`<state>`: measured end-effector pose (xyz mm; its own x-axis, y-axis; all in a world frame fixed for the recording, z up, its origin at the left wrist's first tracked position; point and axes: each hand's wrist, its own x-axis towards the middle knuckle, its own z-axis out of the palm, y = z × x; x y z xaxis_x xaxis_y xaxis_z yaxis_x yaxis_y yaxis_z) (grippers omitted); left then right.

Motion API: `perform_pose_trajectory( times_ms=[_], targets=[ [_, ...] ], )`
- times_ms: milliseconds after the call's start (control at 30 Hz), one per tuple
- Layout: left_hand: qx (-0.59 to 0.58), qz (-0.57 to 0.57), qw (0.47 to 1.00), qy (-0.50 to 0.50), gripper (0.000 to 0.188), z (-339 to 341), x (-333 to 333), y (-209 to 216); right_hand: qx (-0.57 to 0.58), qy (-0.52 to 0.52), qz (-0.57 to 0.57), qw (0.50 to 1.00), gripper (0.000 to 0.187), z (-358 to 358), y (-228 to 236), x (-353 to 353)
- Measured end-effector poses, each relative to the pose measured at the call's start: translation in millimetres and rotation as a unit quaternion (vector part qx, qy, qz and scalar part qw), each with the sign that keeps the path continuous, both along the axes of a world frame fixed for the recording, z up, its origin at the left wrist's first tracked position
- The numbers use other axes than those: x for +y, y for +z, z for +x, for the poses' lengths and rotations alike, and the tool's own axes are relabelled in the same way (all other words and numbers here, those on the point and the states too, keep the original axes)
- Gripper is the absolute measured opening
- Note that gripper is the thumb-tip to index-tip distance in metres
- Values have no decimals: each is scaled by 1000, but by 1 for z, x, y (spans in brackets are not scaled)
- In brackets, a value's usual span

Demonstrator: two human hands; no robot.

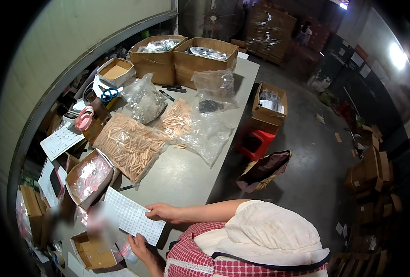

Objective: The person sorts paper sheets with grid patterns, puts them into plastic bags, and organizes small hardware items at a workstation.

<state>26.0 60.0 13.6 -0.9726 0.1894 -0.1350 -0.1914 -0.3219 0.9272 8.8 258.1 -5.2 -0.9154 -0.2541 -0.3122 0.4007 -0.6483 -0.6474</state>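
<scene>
A white sheet (130,213) printed with rows of small round grey marks is held at a slant over the table's near end. My right hand (164,213) grips its upper right edge, thumb on top. At the lower edge, my left hand (142,249) has its fingers closed on the same sheet. Just left of the sheet, an open carton (90,177) holds clear and pink plastic packets. Below that stands a smaller cardboard box (94,251) with its inside showing. A blurred patch hides what lies between the two boxes.
Bags of small wooden pegs (128,145) and a clear bag of small grey pieces (145,99) lie on the table (191,171). Blue-handled scissors (109,94) and pink-handled scissors (84,117) stand left. Two large cartons (152,64) occupy the far end. A red stool (256,144) stands right.
</scene>
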Motion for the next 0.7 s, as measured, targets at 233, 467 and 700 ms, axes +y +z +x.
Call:
perform_pose_trajectory(
  times_ms=[233, 467, 700],
  targets=[
    [-26, -1, 998, 61, 37, -6, -23, -2, 53, 113, 37, 992, 42, 4, 26, -2],
    [-15, -15, 994, 106, 26, -10, -16, 22, 67, 151, 180, 970, 42, 11, 75, 42],
    [-33, 37, 988, 147, 20, 3, -19, 20, 92, 216, 209, 949, 22, 4, 63, 37]
  ],
)
